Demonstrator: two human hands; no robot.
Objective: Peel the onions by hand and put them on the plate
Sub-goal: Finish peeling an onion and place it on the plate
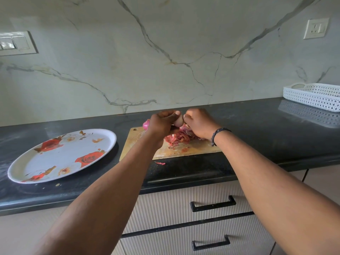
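Observation:
My left hand (161, 122) grips a pale, partly peeled onion (178, 122) above the wooden cutting board (136, 142). My right hand (198, 122) pinches at the onion's right side with curled fingers. A heap of reddish onion skins (177, 138) lies on the board under my hands. A second onion (145, 124), purple and unpeeled, sits behind my left hand at the board's far left corner. The white oval plate (60, 155) with red rose prints lies to the left on the black counter, with no onions on it.
A scrap of skin (160, 163) lies on the black counter (257, 126) in front of the board. A white perforated basket (312, 95) stands at the far right against the marble wall. Drawers with black handles (213, 204) are below the counter edge.

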